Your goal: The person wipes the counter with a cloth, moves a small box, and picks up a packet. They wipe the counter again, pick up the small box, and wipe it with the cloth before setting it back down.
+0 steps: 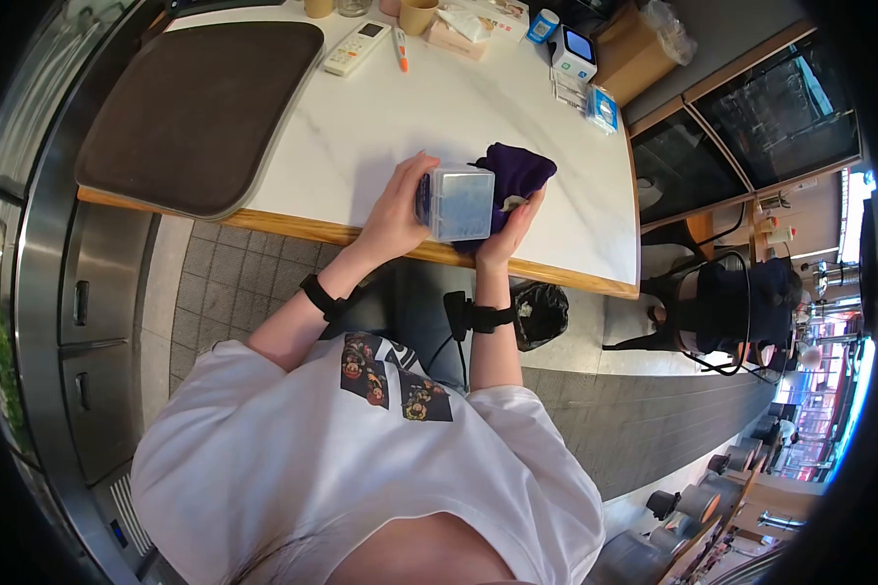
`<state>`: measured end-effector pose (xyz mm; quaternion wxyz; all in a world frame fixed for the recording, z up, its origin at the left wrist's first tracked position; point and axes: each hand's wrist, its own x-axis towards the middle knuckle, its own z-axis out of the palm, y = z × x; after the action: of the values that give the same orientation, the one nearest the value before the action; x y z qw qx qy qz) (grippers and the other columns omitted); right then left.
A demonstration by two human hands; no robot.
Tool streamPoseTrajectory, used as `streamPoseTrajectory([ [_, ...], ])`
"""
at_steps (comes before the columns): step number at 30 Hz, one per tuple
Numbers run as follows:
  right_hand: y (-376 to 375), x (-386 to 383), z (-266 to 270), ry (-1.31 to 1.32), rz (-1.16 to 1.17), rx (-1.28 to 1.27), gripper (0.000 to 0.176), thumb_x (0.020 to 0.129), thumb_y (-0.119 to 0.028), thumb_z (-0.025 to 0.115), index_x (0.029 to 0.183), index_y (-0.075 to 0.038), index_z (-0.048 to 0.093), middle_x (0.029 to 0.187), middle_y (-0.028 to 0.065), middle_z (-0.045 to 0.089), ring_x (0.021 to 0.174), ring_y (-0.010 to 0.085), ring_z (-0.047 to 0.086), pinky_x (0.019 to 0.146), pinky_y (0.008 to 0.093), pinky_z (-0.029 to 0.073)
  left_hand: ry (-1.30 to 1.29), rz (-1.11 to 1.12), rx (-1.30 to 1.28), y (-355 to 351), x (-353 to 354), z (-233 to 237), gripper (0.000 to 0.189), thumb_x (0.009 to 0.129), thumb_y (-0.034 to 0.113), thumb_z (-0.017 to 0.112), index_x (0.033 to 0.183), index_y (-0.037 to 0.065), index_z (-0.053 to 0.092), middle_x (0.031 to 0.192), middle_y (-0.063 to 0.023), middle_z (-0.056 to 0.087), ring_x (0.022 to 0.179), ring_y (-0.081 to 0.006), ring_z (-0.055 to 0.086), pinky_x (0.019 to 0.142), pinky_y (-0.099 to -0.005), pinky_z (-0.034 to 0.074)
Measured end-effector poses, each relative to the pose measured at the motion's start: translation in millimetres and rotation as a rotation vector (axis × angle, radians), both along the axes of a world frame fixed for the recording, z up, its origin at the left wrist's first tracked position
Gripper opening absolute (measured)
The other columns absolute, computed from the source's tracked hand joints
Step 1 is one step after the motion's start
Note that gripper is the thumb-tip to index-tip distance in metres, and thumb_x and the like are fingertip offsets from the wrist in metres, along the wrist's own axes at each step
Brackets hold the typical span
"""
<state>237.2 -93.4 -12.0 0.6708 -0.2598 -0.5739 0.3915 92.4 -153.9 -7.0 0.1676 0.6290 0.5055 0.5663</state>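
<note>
A clear plastic box with a bluish look is held up over the front edge of the white marble-patterned table. My left hand wraps round its left side, fingers curled over the far edge. On the other side, my right hand grips a dark purple cloth, which bunches up against the box's right side. A small pale patch shows on the cloth near my right fingers. What the box contains cannot be made out.
A brown tray covers the table's left end. Toward the back are a white remote, an orange-and-white marker, a tissue box and paper cups. A black-lined bin stands below; a person is at right.
</note>
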Motion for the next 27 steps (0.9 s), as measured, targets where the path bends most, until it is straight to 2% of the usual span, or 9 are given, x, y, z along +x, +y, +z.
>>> streamPoseTrajectory([
  [9, 11.1, 3.2, -1.3, 0.016, -0.199, -0.060, 0.073, 0.093, -0.049, 0.034, 0.144, -0.002, 0.012, 0.148, 0.0159, 0.018, 0.137, 0.0275, 0.017, 0.111, 0.0384, 0.010, 0.012, 0.015, 0.002, 0.4, -0.5, -3.7, 0.072, 0.061, -0.007, 0.064, 0.127, 0.005, 0.037, 0.127, -0.0174, 0.040, 0.124, -0.0365, 0.038, 0.101, -0.0407, 0.037],
  [13, 10.7, 16.2, 9.8, -0.077, -0.267, 0.050, 0.067, 0.094, -0.039, 0.035, 0.143, 0.000, 0.013, 0.149, 0.0160, 0.016, 0.138, 0.0269, 0.015, 0.111, 0.0377, 0.009, -0.006, 0.069, 0.005, 3.3, 1.3, -6.2, 0.073, 0.062, -0.006, 0.066, 0.128, 0.004, 0.036, 0.126, -0.0185, 0.039, 0.121, -0.0362, 0.039, 0.100, -0.0405, 0.037],
  [17, -5.6, 31.5, 38.8, -0.398, -0.184, 0.292, 0.055, 0.091, -0.031, 0.042, 0.133, 0.004, 0.037, 0.138, 0.0190, 0.038, 0.127, 0.0285, 0.037, 0.105, 0.0389, 0.027, -0.013, 0.120, -0.011, 2.2, 0.7, -4.3, 0.075, 0.062, -0.001, 0.070, 0.129, 0.003, 0.035, 0.126, -0.0190, 0.039, 0.120, -0.0369, 0.040, 0.099, -0.0404, 0.038],
  [18, -9.4, 28.8, 55.6, -0.486, -0.116, 0.403, 0.047, 0.087, -0.028, 0.048, 0.120, 0.005, 0.053, 0.122, 0.0188, 0.054, 0.114, 0.0292, 0.050, 0.098, 0.0390, 0.036, -0.018, 0.123, -0.011, 1.8, 1.4, -1.7, 0.076, 0.062, 0.000, 0.071, 0.129, 0.003, 0.034, 0.126, -0.0191, 0.039, 0.119, -0.0370, 0.039, 0.099, -0.0405, 0.038],
  [19, -13.6, 24.4, 73.2, -0.630, -0.013, 0.466, 0.042, 0.083, -0.028, 0.052, 0.109, 0.003, 0.061, 0.110, 0.0169, 0.061, 0.105, 0.0292, 0.055, 0.093, 0.0385, 0.039, -0.004, 0.134, -0.034, 1.6, 2.2, -0.4, 0.076, 0.062, 0.001, 0.072, 0.128, 0.003, 0.034, 0.125, -0.0190, 0.039, 0.119, -0.0371, 0.040, 0.098, -0.0406, 0.038],
  [20, -17.9, 15.1, 91.0, -0.729, 0.100, 0.491, 0.037, 0.075, -0.024, 0.060, 0.105, -0.002, 0.064, 0.099, 0.0152, 0.064, 0.094, 0.0309, 0.058, 0.087, 0.0404, 0.041, 0.008, 0.145, -0.056, 1.4, 2.3, 0.5, 0.076, 0.062, 0.002, 0.073, 0.128, 0.002, 0.035, 0.125, -0.0190, 0.040, 0.118, -0.0371, 0.040, 0.098, -0.0408, 0.038],
  [22, -19.3, -4.6, 97.4, -0.928, 0.204, 0.483, 0.031, 0.075, -0.024, 0.063, 0.102, -0.009, 0.065, 0.098, 0.0113, 0.063, 0.096, 0.0302, 0.057, 0.095, 0.0435, 0.038, 0.045, 0.136, -0.079, 12.3, -2.3, -5.1, 0.075, 0.062, 0.005, 0.074, 0.126, 0.000, 0.036, 0.123, -0.0190, 0.041, 0.116, -0.0363, 0.041, 0.097, -0.0412, 0.038],
  [23, -18.1, -12.7, 98.1, -0.985, 0.170, 0.503, 0.028, 0.077, -0.024, 0.062, 0.102, -0.009, 0.065, 0.100, 0.0103, 0.062, 0.100, 0.0298, 0.055, 0.100, 0.0442, 0.035, -0.003, 0.118, -0.104, 13.3, -3.7, -11.3, 0.074, 0.062, 0.005, 0.073, 0.125, 0.000, 0.036, 0.123, -0.0190, 0.041, 0.115, -0.0363, 0.041, 0.097, -0.0411, 0.038],
  [27, -11.0, -35.2, 100.7, -1.100, -0.026, 0.490, 0.033, 0.082, -0.030, 0.058, 0.109, -0.012, 0.062, 0.094, 0.0098, 0.061, 0.100, 0.0290, 0.054, 0.094, 0.0414, 0.037, -0.098, 0.112, -0.090, 9.6, -1.6, -10.4, 0.070, 0.061, 0.004, 0.072, 0.122, 0.000, 0.038, 0.120, -0.0186, 0.042, 0.113, -0.0367, 0.042, 0.095, -0.0408, 0.038],
])
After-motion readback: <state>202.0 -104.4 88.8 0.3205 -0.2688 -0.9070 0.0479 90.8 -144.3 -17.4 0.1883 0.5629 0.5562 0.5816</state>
